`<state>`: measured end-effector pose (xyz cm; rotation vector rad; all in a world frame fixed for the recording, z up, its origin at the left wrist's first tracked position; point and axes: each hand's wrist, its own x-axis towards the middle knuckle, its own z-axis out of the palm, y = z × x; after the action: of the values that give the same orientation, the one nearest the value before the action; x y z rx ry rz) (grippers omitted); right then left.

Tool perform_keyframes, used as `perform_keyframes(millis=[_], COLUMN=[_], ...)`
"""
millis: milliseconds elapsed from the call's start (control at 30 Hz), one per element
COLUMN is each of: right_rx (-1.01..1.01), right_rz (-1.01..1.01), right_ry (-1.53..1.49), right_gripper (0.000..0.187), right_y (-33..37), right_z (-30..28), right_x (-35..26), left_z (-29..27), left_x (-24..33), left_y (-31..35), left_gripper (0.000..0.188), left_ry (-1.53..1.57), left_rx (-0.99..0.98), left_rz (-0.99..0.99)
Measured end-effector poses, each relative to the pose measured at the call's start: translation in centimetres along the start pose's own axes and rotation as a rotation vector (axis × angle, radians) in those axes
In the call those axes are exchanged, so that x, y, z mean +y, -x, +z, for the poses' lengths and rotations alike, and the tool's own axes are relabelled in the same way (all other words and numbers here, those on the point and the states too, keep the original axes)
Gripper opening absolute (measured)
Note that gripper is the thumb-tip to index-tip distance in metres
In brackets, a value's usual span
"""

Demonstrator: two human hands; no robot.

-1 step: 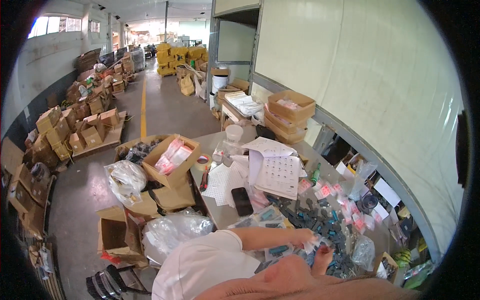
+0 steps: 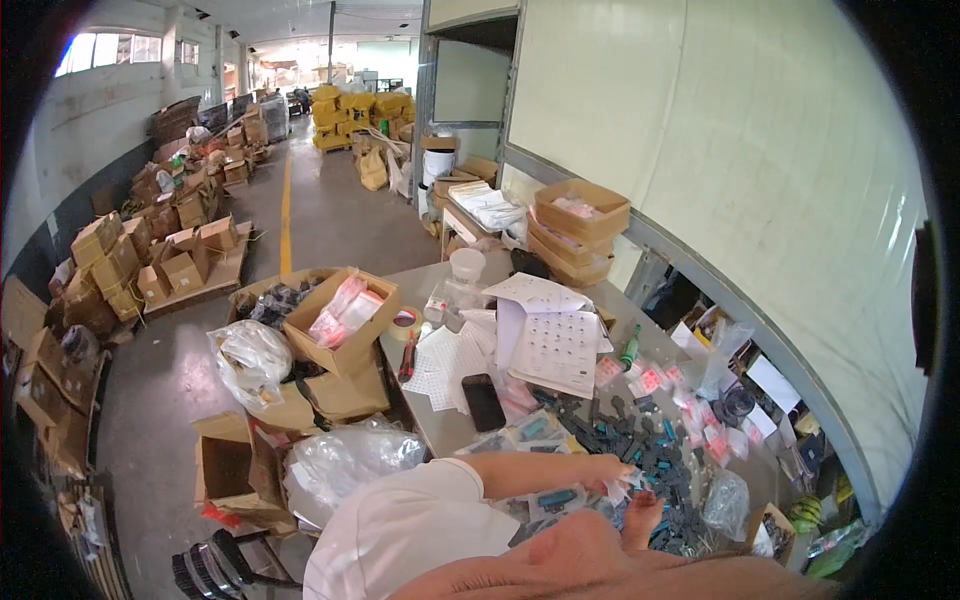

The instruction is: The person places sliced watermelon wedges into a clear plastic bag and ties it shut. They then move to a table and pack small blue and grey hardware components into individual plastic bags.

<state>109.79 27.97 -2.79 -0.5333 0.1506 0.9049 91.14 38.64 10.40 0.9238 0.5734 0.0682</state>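
Note:
My left hand [image 2: 606, 471] reaches across from the left over the table, its fingers closed on a small clear plastic bag [image 2: 621, 490]. Just nearer and to the right is my right hand [image 2: 641, 517], its fingers drawn together beside the bag; what they hold, if anything, is hidden. Beyond and right of both hands spreads a loose pile of small dark grey and teal plastic parts [image 2: 655, 450]. Filled clear bags with teal parts [image 2: 557, 499] lie by my left forearm.
A black phone [image 2: 484, 402], printed sheets [image 2: 555, 345] and a tape roll [image 2: 405, 320] lie farther back on the table. Small pink-printed packets [image 2: 705, 420] are scattered at the right. Left of the table stand open cartons [image 2: 345, 325] and a clear plastic sack [image 2: 355, 460].
The bag and the fingers have shifted very slightly, with the bag showing a little more between my hands. All else stays in place.

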Motion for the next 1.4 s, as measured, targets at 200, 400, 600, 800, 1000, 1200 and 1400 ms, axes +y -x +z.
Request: perform_keyframes(millis=[200,400,600,800,1000,1200,1400], right_rx=[-0.466,-0.709,-0.522,-0.486,-0.484,-0.593,-0.645], right_rz=[-0.236,-0.352,-0.191,-0.423,-0.736,-0.433,-0.376], right_ry=[1.366,1.879,1.579,1.934,1.834,1.638,1.231], right_gripper=[0.021,0.042,0.046,0.024,0.023,0.021,0.017], right_y=[7.9,8.7,7.2,11.5,11.3,12.2,13.7], right_z=[5.2,5.9,3.9,9.2,7.7,9.1,11.1], right_x=[5.2,7.6,6.2,5.6,5.7,4.6,2.2], left_z=[-0.8,-2.5,-2.5,-4.1,-3.2,-3.8,-4.3], left_x=[2.9,0.5,1.7,2.1,2.8,1.7,2.2], left_y=[-0.5,-2.3,-0.6,0.1,0.6,0.1,0.0], left_gripper=[0.020,0.021,0.034,0.044,0.044,0.042,0.032], left_ry=[-0.680,-0.429,-0.632,-0.770,-1.062,-0.918,-1.115], left_rx=[0.078,0.050,-0.038,0.322,0.457,0.488,0.390], left_rz=[-0.030,0.324,0.358,0.375,0.583,0.926,0.670])
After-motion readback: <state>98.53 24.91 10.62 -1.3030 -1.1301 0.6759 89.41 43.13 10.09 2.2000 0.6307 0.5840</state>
